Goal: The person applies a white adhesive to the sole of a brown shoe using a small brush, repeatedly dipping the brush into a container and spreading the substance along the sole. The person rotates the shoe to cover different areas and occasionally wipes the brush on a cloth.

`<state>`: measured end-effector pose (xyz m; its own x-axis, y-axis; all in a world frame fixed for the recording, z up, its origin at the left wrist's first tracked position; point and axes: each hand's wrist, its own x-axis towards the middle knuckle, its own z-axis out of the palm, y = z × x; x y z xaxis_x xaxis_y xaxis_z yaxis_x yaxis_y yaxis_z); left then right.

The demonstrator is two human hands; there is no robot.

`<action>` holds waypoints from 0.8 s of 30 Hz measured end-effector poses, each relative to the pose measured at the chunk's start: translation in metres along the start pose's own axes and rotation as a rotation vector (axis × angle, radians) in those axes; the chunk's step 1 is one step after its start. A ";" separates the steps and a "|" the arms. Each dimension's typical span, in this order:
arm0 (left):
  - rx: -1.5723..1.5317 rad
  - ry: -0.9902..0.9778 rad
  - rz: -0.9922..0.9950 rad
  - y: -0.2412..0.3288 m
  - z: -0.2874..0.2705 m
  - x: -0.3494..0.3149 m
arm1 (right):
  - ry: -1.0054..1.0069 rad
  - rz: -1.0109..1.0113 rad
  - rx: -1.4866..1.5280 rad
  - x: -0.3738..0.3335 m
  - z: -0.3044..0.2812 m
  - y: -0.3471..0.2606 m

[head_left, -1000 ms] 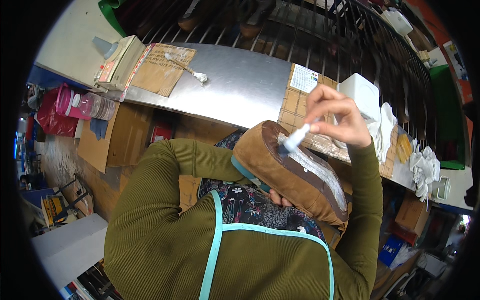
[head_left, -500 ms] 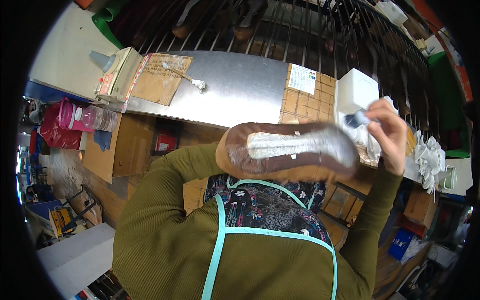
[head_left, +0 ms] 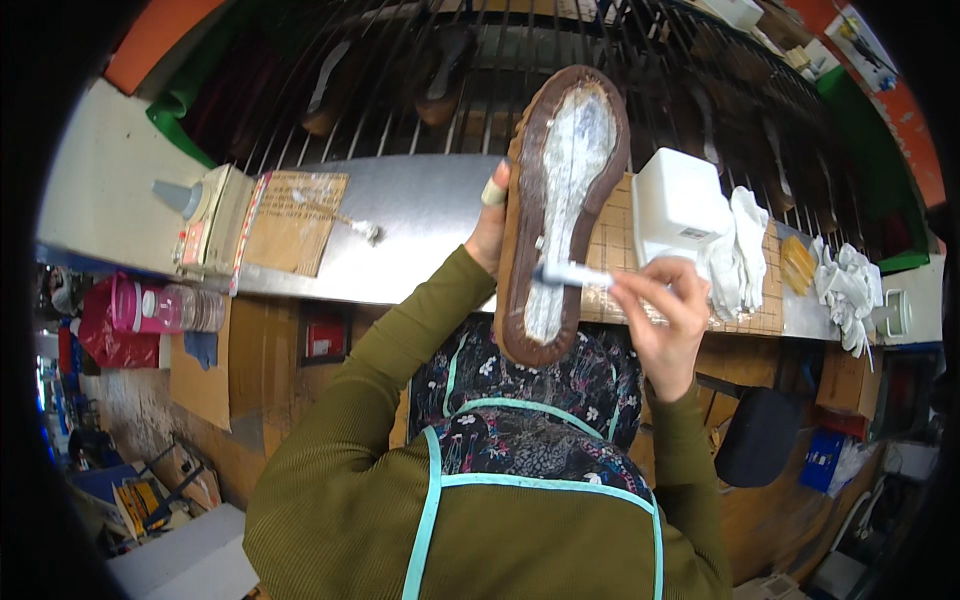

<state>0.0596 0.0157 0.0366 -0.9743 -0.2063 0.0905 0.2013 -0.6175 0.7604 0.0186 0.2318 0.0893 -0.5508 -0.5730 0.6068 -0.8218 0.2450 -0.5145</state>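
Note:
A brown shoe (head_left: pixel 592 214) is held up in front of me, its underside facing me and its long axis nearly upright. A whitish, wet-looking strip runs along the middle of that underside. My left hand (head_left: pixel 487 230) grips the shoe by its left edge, a pale wrap on the thumb; its other fingers are hidden behind the shoe. Between the fingertips of my right hand (head_left: pixel 668 318) is a small brush (head_left: pixel 582 275) with a light handle. Its dark head touches the lower part of the whitish strip.
A metal worktop (head_left: pixel 420 200) carries a cardboard sheet (head_left: pixel 295 225) with a white-tipped stick (head_left: pixel 360 228), a white plastic container (head_left: pixel 677 195) and white gloves (head_left: pixel 745 245). Behind it, a rack of metal bars (head_left: pixel 385 85) bears more dark shoes (head_left: pixel 440 80). A pink-lidded jar (head_left: pixel 190 307) stands left.
The shoe has turned from lying crosswise to nearly upright and risen over the worktop. My right hand has come left and down from beside the white container, bringing the brush onto the underside.

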 end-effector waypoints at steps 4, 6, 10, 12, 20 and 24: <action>0.059 -0.100 -0.036 -0.003 0.000 -0.006 | 0.183 0.046 -0.031 0.056 0.001 0.027; 0.090 -0.143 -0.039 -0.006 0.000 -0.005 | 0.197 0.159 0.235 0.082 -0.002 0.038; 0.023 -0.076 -0.006 -0.012 -0.004 0.001 | 0.376 0.029 -0.180 0.093 0.000 0.043; 0.001 -0.066 0.003 -0.017 -0.012 0.005 | 0.548 -0.061 -0.423 0.077 0.010 0.043; -0.031 0.030 0.008 -0.026 -0.018 0.019 | 0.240 -0.113 -0.422 -0.040 0.009 -0.001; -0.091 0.152 0.023 -0.027 -0.015 0.020 | 0.072 0.055 -0.240 -0.060 -0.013 -0.009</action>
<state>0.0364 0.0168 0.0078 -0.9444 -0.3287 0.0036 0.2380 -0.6759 0.6975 0.0571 0.2743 0.0647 -0.5978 -0.4983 0.6279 -0.7965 0.4580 -0.3948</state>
